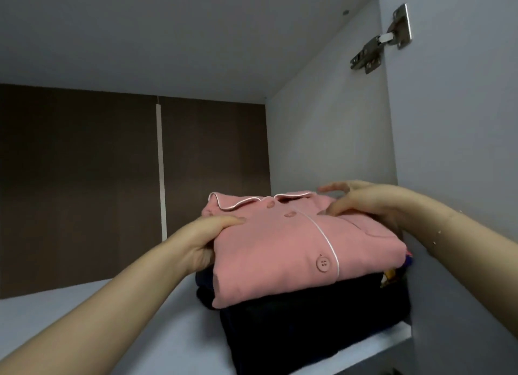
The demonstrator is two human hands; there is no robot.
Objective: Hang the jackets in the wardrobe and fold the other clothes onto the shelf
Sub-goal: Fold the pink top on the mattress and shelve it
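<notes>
Resting on a dark folded garment (pixel 314 327), the folded pink pyjama top (pixel 294 248) sat at the right end of the wardrobe shelf (pixel 70 315), close against the side wall (pixel 330 139). Stacking it there, tight to the wall, probably kept the pile square and left the bare stretch of shelf to the left free for more clothes.

The left hand (pixel 201 240) gripped the top's left edge, thumb lying across the upper face and the fingers tucked under the fold, apparently to steady or shift the bundle without letting it come undone. The right hand (pixel 367 201) lay at the collar end near the wall with its fingers (pixel 333 188) fairly straight and spread, pressing on the cloth rather than clasping it; how far the palm bore down could not be told.

A patterned scrap (pixel 392 276) showed between the pink top and the dark garment on the right. A metal hinge (pixel 381 41) sat high on the side wall, and a brown back panel (pixel 78 189) closed the compartment.
</notes>
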